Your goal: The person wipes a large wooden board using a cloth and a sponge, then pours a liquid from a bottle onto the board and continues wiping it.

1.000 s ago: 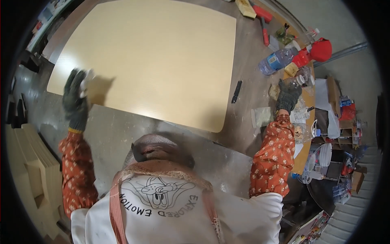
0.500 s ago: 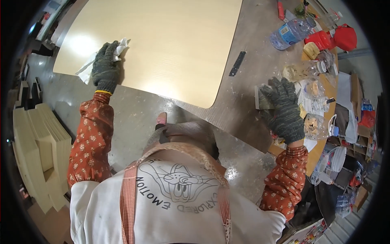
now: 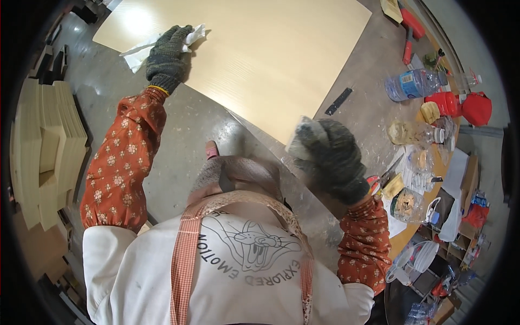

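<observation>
Left grip (image 3: pixel 165 58), a hand in a dark grey-green knitted glove with a yellow-edged cuff, is closed over a crumpled white cloth (image 3: pixel 196 36) at the near left edge of a broad, pale cream wood-grain board (image 3: pixel 249 59); the cloth pokes out on both sides of the fingers. Right grip (image 3: pixel 331 157), gloved alike and somewhat blurred, has its fingers bent around a pale, flat-faced piece (image 3: pixel 297 136) at the near corner of the board; whether that piece touches the board, one cannot tell. The board lies on a grey-brown desk (image 3: pixel 379 67). Just off its right edge is a narrow black strip (image 3: pixel 339 101). Farther right are a clear plastic bottle with a blue label (image 3: pixel 407 85), a bright red cup (image 3: pixel 445 103) and a yellowish sponge (image 3: pixel 430 112). Nearer, beside the right forearm, a clear plastic jar (image 3: pixel 410 206) lies on its side.
</observation>
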### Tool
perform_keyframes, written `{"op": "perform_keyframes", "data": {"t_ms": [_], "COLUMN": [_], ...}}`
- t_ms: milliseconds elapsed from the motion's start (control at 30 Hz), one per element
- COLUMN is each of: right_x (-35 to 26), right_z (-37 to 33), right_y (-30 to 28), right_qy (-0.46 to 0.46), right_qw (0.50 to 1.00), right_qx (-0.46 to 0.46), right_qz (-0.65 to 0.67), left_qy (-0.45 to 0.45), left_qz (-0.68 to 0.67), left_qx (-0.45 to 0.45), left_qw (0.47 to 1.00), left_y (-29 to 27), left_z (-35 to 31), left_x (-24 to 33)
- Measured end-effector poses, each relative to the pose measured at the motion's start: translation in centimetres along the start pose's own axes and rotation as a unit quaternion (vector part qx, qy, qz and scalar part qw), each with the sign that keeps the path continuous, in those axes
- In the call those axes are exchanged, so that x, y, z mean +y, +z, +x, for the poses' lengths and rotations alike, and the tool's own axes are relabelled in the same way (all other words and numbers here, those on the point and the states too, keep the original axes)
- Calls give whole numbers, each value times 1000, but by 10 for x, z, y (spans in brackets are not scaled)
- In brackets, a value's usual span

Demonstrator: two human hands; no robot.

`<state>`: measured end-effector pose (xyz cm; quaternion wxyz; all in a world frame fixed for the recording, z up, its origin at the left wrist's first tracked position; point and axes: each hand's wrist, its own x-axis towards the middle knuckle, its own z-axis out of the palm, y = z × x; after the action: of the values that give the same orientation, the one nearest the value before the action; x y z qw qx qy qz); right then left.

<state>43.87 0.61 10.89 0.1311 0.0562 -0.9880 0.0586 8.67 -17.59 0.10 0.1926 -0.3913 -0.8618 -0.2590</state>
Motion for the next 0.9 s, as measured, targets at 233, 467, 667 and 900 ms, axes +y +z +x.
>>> {"op": "perform_keyframes", "data": {"t_ms": [233, 467, 667, 900], "right_x": [-16, -16, -19, -17], "right_z": [54, 38, 67, 50], "right_y": [48, 40, 67, 28], "right_qy": [-22, -48, -92, -86], "right_qw": [999, 994, 989, 990], "right_qx": [4, 24, -25, -96], "right_qz": [-36, -92, -110, -62], "left_qy": [-26, 9, -26, -46], "left_qz": [-3, 25, 4, 10], "left_qx": [-19, 8, -39, -35], "left_qw": [999, 1000, 999, 998], "left_y": [1, 1, 0, -5], "left_z": [4, -3, 3, -7], "left_x": [7, -7, 8, -2]}}
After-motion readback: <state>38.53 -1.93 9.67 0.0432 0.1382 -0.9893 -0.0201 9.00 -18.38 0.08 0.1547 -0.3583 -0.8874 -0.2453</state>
